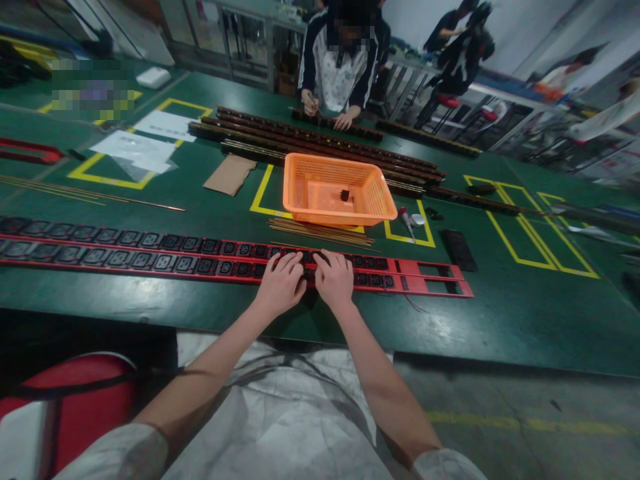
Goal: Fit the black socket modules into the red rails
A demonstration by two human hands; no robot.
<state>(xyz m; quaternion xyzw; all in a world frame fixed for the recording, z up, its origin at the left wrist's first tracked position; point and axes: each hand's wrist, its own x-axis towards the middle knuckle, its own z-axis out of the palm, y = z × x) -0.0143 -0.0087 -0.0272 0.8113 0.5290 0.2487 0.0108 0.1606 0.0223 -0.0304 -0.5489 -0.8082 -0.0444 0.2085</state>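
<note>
grip half curled, fingers of the left hand [281,280] and right hand [334,277] rest side by side on the paired red rails [407,266], right of the middle of their visible length; whether either pinches a part is not visible, as the fingertips are lost against the black sockets [163,263]. the rails lie lengthwise along the near edge of a green desk [200,303], an arrangement that likely puts the sockets within easy reach, while two hands set close would steady the work at one spot. thin wires [413,301] trail near the right end. just beyond, an orange basket [320,215] holds a small black part [345,195], probably placed there for easy picking; thin brass-toned rods [320,231] lie before it, with a screwdriver [406,220] to its right. sheets of paper [133,150] and brown cardboard [230,175] lie farther left. yellow tape [261,189] marks out zones on the desk, perhaps to keep items sorted. across it, a co-worker [340,83] bends over dark bars [300,134]. behind, other people [463,57] occupy a workshop with a grey floor [490,400].
</note>
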